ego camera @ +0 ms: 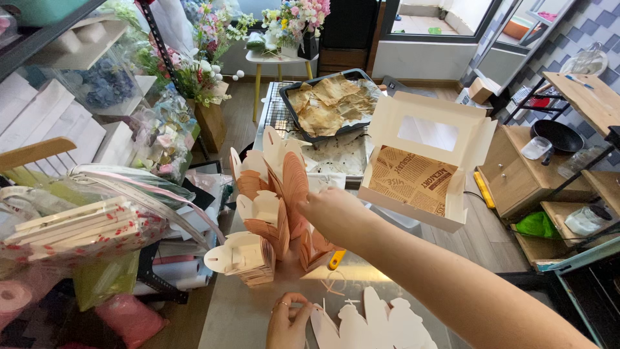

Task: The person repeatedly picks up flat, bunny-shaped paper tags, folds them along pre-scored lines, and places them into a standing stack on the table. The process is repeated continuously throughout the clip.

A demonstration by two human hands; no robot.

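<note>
Ahead of me a dark baking tray [294, 113] holds crumpled brown parchment. Just right of it stands an open white window box [475, 139] lined with printed brown paper. Beyond, a small white side table [258, 59] carries a bouquet of flowers [298, 16]. On my left lies a clear plastic bag [97, 223] of flat white cartons; at far right, a black frying pan [558, 134] sits on a wooden shelf.

Left hand [289, 320] cut off below.
</note>
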